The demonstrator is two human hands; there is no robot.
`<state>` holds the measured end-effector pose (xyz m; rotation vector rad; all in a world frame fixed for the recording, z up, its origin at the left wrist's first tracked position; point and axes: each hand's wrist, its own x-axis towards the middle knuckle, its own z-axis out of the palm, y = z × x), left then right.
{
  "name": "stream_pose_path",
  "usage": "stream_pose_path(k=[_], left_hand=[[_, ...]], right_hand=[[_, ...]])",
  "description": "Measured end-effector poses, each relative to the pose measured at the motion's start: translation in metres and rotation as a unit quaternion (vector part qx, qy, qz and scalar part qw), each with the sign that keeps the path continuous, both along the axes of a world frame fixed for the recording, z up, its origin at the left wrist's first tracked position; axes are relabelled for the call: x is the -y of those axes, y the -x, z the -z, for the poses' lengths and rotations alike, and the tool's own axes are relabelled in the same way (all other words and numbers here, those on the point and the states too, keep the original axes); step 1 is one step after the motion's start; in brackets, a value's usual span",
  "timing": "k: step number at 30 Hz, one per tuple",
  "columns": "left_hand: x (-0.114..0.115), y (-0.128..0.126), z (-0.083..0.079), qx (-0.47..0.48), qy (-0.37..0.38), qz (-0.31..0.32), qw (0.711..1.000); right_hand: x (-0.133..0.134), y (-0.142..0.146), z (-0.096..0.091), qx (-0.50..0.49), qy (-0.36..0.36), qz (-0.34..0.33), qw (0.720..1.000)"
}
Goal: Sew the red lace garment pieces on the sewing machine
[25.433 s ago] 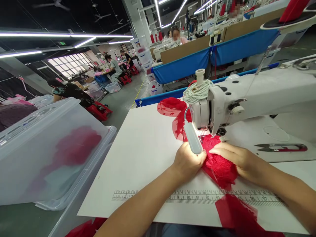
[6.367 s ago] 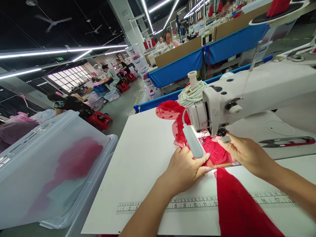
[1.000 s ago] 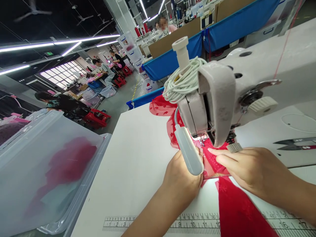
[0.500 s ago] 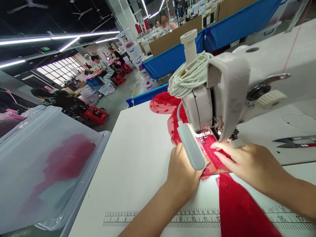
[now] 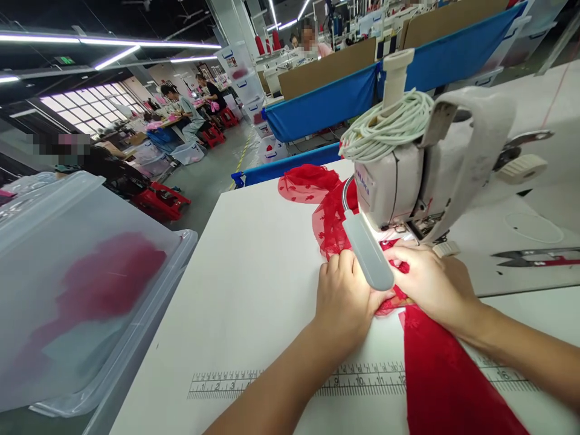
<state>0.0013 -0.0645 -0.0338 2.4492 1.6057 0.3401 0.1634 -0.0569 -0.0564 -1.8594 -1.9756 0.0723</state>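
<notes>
A white sewing machine (image 5: 421, 175) stands on the white table (image 5: 254, 290), with a small lamp (image 5: 368, 257) hanging beside its needle. Red lace fabric (image 5: 444, 374) runs from the front edge under the machine head and bunches up behind it (image 5: 317, 187). My left hand (image 5: 347, 299) lies on the fabric just left of the lamp, fingers curled and pressed down. My right hand (image 5: 428, 284) presses the fabric right of the lamp, close under the presser foot. The needle area is hidden by the lamp and my hands.
A clear plastic bin (image 5: 77, 290) with red fabric inside stands at the left of the table. Thread snips (image 5: 534, 258) lie at the right on the machine bed. A printed ruler (image 5: 272, 383) runs along the table front. Other people work at stations in the background.
My view has shifted right and closer to the machine. Both hands have moved together toward the needle, and the right hand has slid left along the fabric.
</notes>
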Motion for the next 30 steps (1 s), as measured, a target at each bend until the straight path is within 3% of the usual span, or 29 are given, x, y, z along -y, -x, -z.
stream_pose_path(k=[9,17,24,30], left_hand=[[0.002,0.002,0.005,-0.005,-0.032,0.01,0.999],[0.0,0.005,0.004,0.005,-0.032,0.024,0.999],[0.0,0.007,0.007,0.007,-0.034,0.024,0.999],[-0.001,0.008,0.008,0.013,-0.031,0.027,0.999]], right_hand=[[0.0,0.003,-0.009,-0.011,0.066,0.017,0.998],[-0.003,-0.005,0.008,-0.103,-0.024,0.042,0.994],[-0.002,-0.003,0.004,-0.032,-0.018,0.023,0.999],[0.001,-0.002,0.005,-0.032,-0.036,-0.001,0.999]])
